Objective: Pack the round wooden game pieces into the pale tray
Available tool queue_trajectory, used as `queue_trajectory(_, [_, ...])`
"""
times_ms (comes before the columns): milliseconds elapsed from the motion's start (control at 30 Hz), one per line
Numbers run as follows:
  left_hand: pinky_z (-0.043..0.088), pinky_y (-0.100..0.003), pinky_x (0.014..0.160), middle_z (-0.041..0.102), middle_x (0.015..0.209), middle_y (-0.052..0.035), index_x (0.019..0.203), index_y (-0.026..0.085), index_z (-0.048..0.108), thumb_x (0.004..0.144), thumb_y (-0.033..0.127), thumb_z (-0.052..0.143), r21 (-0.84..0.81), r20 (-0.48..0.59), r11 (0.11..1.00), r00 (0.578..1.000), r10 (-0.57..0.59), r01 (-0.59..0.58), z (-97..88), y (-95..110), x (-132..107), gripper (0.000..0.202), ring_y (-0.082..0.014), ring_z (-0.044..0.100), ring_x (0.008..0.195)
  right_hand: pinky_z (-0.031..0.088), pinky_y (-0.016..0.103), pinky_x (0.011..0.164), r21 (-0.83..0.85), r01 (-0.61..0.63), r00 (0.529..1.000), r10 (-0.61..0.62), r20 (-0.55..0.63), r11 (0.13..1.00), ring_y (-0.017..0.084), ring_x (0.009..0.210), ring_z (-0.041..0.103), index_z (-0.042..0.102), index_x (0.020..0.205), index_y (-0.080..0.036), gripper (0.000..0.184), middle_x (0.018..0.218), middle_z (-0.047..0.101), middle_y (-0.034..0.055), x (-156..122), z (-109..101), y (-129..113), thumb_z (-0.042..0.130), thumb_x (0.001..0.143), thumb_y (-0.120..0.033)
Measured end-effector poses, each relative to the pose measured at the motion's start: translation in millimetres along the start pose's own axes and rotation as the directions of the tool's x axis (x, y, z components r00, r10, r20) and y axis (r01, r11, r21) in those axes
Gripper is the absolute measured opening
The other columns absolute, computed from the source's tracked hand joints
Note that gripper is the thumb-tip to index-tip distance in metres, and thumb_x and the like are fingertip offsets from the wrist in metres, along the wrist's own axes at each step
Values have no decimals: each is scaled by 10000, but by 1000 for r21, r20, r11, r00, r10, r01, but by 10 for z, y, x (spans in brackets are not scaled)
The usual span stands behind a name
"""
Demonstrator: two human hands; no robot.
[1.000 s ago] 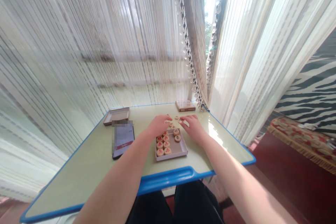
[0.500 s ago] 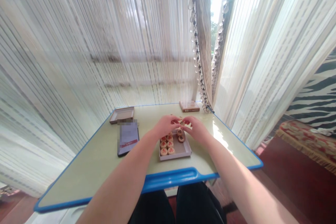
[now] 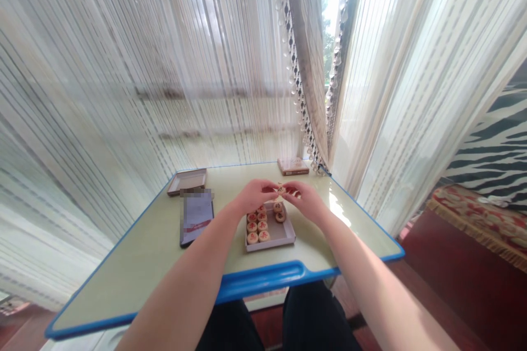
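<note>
A round Chinese chess piece (image 3: pixel 281 190) with a dark character is pinched between the fingertips of my left hand (image 3: pixel 257 196) and my right hand (image 3: pixel 300 194). Both hands are just over the far end of a shallow open box (image 3: pixel 279 232), hiding that part of it. Inside, red-marked chess pieces (image 3: pixel 252 237) stand in two columns along the left wall. Two dark-marked chess pieces (image 3: pixel 279 217) sit one behind the other towards the right side, close below my fingers. Bare box floor shows between these groups.
Left of the box lies a tablet (image 3: pixel 199 216), its screen partly blurred out. Behind it is a shallow box lid or tray (image 3: pixel 188 180). A flat closed box (image 3: pixel 293 166) rests at the table's far edge. The table (image 3: pixel 135 263) has a raised blue rim, and string curtains hang behind it.
The whole scene has shifted slightly left as my head turned. Both hands stay together on the same piece, with only a slight change in finger position.
</note>
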State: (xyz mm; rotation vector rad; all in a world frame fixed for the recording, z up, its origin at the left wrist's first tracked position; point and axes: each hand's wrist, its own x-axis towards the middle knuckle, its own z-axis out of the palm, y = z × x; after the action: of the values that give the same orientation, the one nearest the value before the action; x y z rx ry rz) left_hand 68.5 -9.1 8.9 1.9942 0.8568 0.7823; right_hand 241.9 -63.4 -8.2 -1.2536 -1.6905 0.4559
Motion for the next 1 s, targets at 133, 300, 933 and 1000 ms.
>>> queue_trajectory(133, [485,-277,729,689,830,-51,929,139,656,664,288,673,-15,-7,1000,1000,-12,12,3,-10,-4,305,-152,626,777,469,289,669,26,-23,1000,23,-6,999,153,736,586,634,897,-165,190,835,662,59,6,14,10,626,726,-248])
queue_trajectory(300, [477,-268,718,685,812,-50,876,131,656,665,324,672,4,-3,1000,1000,-16,16,5,91,-37,286,-150,619,765,467,295,684,30,-52,998,51,22,998,156,741,593,651,892,-172,218,871,676,61,-12,-16,-40,651,702,-279])
queue_trajectory(933, [417,-234,591,653,744,-30,837,141,659,642,451,646,252,134,968,990,-29,-6,-42,123,-91,366,-133,564,675,427,266,636,-44,-94,973,101,207,995,139,709,543,667,899,-195,253,852,651,29,-55,-154,-48,631,710,-359])
queue_trajectory(1000, [408,-231,581,645,728,-24,836,141,660,641,439,650,254,149,967,988,-31,-8,-47,115,-86,357,-127,554,657,422,265,626,-57,-85,972,96,215,995,139,696,539,670,900,-192,252,822,646,28,-60,-158,-59,625,715,-357])
